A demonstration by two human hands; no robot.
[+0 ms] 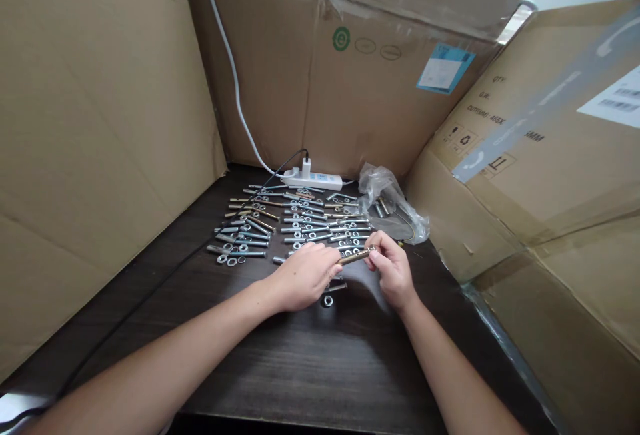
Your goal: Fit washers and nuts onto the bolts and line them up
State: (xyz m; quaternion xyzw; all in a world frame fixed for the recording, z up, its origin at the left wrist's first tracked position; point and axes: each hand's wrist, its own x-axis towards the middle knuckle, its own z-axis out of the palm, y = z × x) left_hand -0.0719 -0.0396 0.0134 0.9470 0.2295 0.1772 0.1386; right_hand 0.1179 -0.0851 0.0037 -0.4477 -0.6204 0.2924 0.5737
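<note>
Pinching a brass-coloured metal bolt point(356, 256) at either end, the left hand point(304, 276) and right hand point(393, 268) are held just before rows of silver bolts and washers point(295, 222) on the dark wooden tabletop point(300, 355).

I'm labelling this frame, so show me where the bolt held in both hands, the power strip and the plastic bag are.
bolt point(356, 257): head view, middle of the shank between the hands.
power strip point(315, 180): head view, white body's top face.
plastic bag point(395, 205): head view, crumpled clear middle.

Both bare forearms reach forward and converge; the left hand point(303, 276) and right hand point(393, 267) meet close together, fingers point(376, 242) curled in a pinch.
</note>
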